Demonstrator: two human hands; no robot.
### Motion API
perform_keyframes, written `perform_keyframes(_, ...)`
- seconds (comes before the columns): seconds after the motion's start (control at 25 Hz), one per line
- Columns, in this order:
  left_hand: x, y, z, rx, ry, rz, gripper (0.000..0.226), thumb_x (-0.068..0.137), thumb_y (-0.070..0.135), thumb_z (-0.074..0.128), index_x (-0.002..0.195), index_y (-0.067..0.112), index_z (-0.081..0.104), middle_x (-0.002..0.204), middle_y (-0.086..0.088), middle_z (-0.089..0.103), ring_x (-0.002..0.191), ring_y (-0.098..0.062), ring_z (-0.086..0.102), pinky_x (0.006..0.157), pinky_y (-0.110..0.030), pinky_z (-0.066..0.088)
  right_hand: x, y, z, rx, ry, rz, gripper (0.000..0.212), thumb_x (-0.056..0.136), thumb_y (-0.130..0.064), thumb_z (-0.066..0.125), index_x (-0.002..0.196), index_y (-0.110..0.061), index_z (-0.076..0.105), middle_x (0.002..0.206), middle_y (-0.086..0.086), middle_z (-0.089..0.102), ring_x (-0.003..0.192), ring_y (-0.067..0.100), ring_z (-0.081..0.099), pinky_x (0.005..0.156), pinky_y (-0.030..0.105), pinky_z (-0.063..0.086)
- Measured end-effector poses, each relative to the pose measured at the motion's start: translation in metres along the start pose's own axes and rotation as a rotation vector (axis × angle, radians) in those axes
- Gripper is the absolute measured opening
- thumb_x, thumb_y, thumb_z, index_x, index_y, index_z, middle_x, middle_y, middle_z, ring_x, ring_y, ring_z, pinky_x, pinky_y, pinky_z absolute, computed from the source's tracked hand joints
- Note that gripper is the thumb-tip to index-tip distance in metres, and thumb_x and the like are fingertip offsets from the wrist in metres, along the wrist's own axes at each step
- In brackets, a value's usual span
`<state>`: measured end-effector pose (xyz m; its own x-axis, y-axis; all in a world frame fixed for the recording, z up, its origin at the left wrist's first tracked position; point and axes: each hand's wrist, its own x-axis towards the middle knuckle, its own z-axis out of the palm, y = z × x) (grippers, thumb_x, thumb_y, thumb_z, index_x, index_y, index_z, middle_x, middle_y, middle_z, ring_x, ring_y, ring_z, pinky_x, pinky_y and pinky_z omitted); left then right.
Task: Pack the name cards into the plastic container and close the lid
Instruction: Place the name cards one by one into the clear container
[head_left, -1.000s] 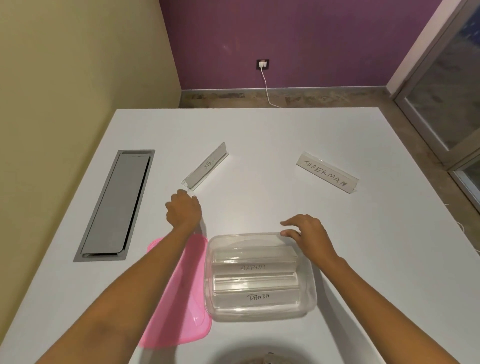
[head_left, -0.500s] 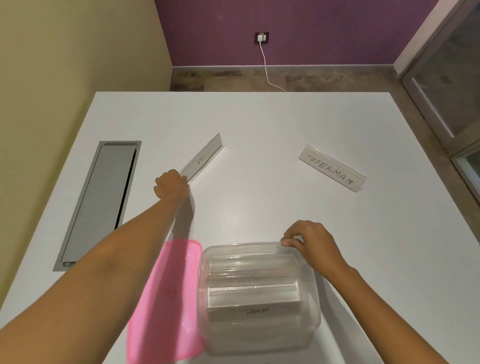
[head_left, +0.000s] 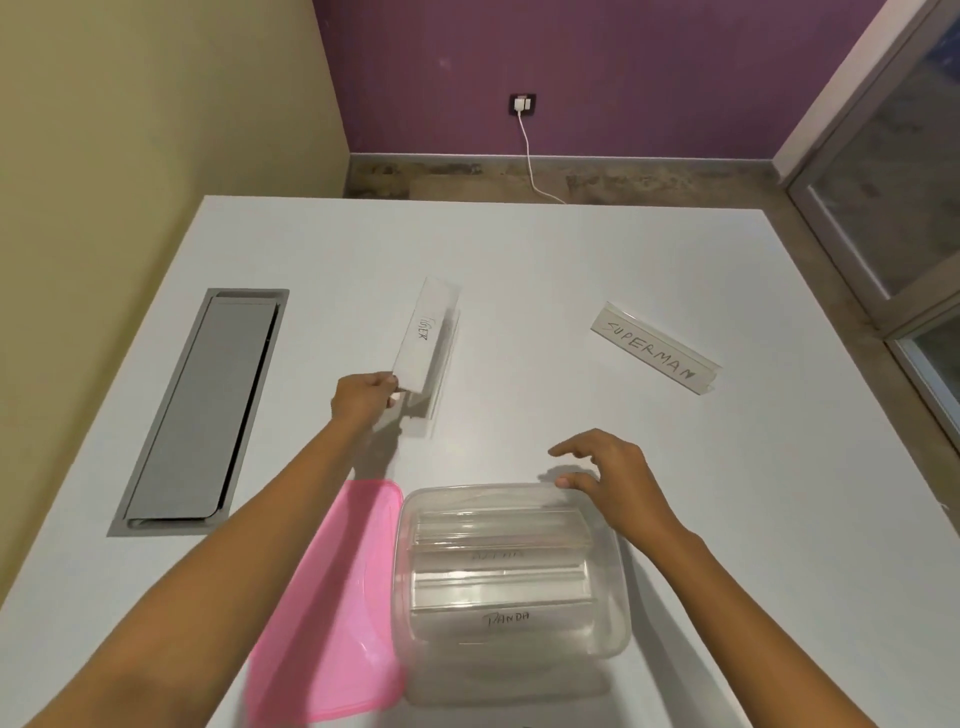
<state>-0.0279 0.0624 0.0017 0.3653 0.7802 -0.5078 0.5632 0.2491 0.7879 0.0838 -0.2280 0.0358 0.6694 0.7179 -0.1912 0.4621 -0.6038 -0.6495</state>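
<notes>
A clear plastic container (head_left: 511, 496) stands near the table's front edge with two name cards inside; the front card (head_left: 506, 618) reads PANDA. Its pink lid (head_left: 332, 597) lies flat on the table to its left. My left hand (head_left: 361, 397) pinches the near end of a white name card (head_left: 423, 335) and holds it lifted off the table, tilted away from me. My right hand (head_left: 610, 475) hovers at the container's far right corner with fingers spread, the thumb touching the rim. Another name card (head_left: 657, 353), reading SUPERMAN, stands on the table at the right.
A grey metal cable hatch (head_left: 205, 410) is set into the white table (head_left: 519, 249) at the left. A yellow wall runs along the table's left side. Beyond the far edge are bare floor, a purple wall and a wall socket with a white cable (head_left: 524, 106).
My left hand reached forward to the card at the left, gripped its near end and raised it off the table. My right hand loosened its hold on the container rim and spread its fingers.
</notes>
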Motion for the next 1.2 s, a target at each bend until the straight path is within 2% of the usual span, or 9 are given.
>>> perform_keyframes(0.16, -0.066, -0.006, 0.005, -0.181, -0.139, 0.026, 0.028, 0.09, 0.016, 0.06, 0.115, 0.005, 0.065, 0.071, -0.002, 0.061, 0.062, -0.009, 0.053, 0.056, -0.021, 0.038, 0.001, -0.016, -0.003, 0.13, 0.085, -0.042, 0.03, 0.079, -0.021, 0.075, 0.108, -0.023, 0.067, 0.102, -0.003, 0.066, 0.094, 0.01, 0.06, 0.085, 0.024, 0.05)
perform_keyframes(0.32, -0.134, -0.014, 0.012, -0.258, -0.209, 0.053, 0.03, 0.089, 0.015, 0.061, 0.118, 0.006, 0.064, 0.068, -0.001, 0.06, 0.062, -0.008, 0.053, 0.061, -0.021, 0.04, -0.004, -0.041, -0.001, 0.397, 0.077, 0.102, 0.034, 0.086, -0.037, 0.065, 0.118, -0.025, 0.06, 0.106, -0.008, 0.065, 0.091, 0.001, 0.062, 0.066, 0.001, 0.047)
perform_keyframes(0.44, -0.171, -0.02, 0.014, -0.212, -0.258, 0.12, 0.031, 0.089, 0.018, 0.062, 0.118, 0.009, 0.064, 0.056, 0.005, 0.058, 0.056, 0.0, 0.054, 0.063, -0.021, 0.04, -0.009, -0.055, 0.007, 0.514, -0.038, 0.18, 0.052, 0.086, -0.053, 0.057, 0.128, -0.023, 0.052, 0.121, -0.006, 0.061, 0.103, 0.011, 0.063, 0.086, 0.021, 0.053)
perform_keyframes(0.52, -0.188, -0.028, 0.015, -0.177, -0.275, 0.166, 0.031, 0.089, 0.019, 0.063, 0.119, 0.01, 0.064, 0.049, 0.011, 0.058, 0.051, 0.008, 0.054, 0.065, -0.021, 0.04, -0.012, -0.059, 0.012, 0.686, -0.093, 0.19, 0.048, 0.086, -0.052, 0.058, 0.123, -0.021, 0.056, 0.122, -0.004, 0.063, 0.112, 0.012, 0.061, 0.098, 0.035, 0.049)
perform_keyframes(0.64, -0.208, -0.039, 0.013, -0.074, -0.343, 0.217, 0.029, 0.09, 0.015, 0.06, 0.118, 0.01, 0.066, 0.055, 0.012, 0.064, 0.054, 0.008, 0.056, 0.063, -0.02, 0.042, -0.024, -0.06, 0.011, 0.812, -0.126, 0.121, 0.024, 0.084, -0.041, 0.067, 0.103, -0.026, 0.065, 0.102, -0.017, 0.069, 0.115, 0.009, 0.058, 0.088, 0.027, 0.046)
perform_keyframes(0.72, -0.213, -0.047, 0.009, 0.041, -0.404, 0.247, 0.027, 0.092, 0.013, 0.055, 0.117, 0.013, 0.067, 0.073, 0.009, 0.071, 0.063, 0.005, 0.062, 0.064, -0.018, 0.049, -0.034, -0.055, 0.01, 0.821, -0.14, 0.078, 0.029, 0.083, -0.032, 0.071, 0.11, -0.024, 0.065, 0.106, -0.015, 0.071, 0.111, 0.008, 0.062, 0.091, 0.027, 0.048)
perform_keyframes(0.96, -0.204, -0.079, -0.019, 0.131, 0.152, 0.28, 0.029, 0.095, 0.012, 0.048, 0.117, 0.02, 0.065, 0.109, 0.006, 0.07, 0.104, -0.015, 0.063, 0.083, -0.016, 0.044, -0.064, -0.038, 0.002, 0.541, -0.195, 0.038, 0.048, 0.073, -0.017, 0.08, 0.117, -0.025, 0.061, 0.113, -0.007, 0.066, 0.101, 0.011, 0.064, 0.087, 0.022, 0.053)
perform_keyframes(1.04, -0.195, -0.09, -0.025, 0.16, 0.094, 0.22, 0.032, 0.096, 0.016, 0.048, 0.125, 0.022, 0.061, 0.124, 0.003, 0.066, 0.112, -0.018, 0.06, 0.098, -0.028, 0.043, -0.074, -0.03, 0.006, 0.339, -0.238, 0.013, 0.053, 0.069, -0.014, 0.082, 0.117, -0.024, 0.061, 0.114, -0.008, 0.064, 0.103, 0.015, 0.061, 0.096, 0.029, 0.049)
perform_keyframes(1.2, -0.185, -0.1, -0.028, 0.137, -0.09, 0.156, 0.036, 0.094, 0.024, 0.053, 0.129, 0.029, 0.056, 0.131, 0.006, 0.061, 0.118, -0.012, 0.054, 0.106, -0.034, 0.036, -0.085, -0.019, 0.022, -0.027, -0.326, -0.042, 0.057, 0.072, -0.016, 0.079, 0.122, -0.025, 0.054, 0.12, -0.009, 0.059, 0.111, 0.013, 0.052, 0.098, 0.029, 0.043)
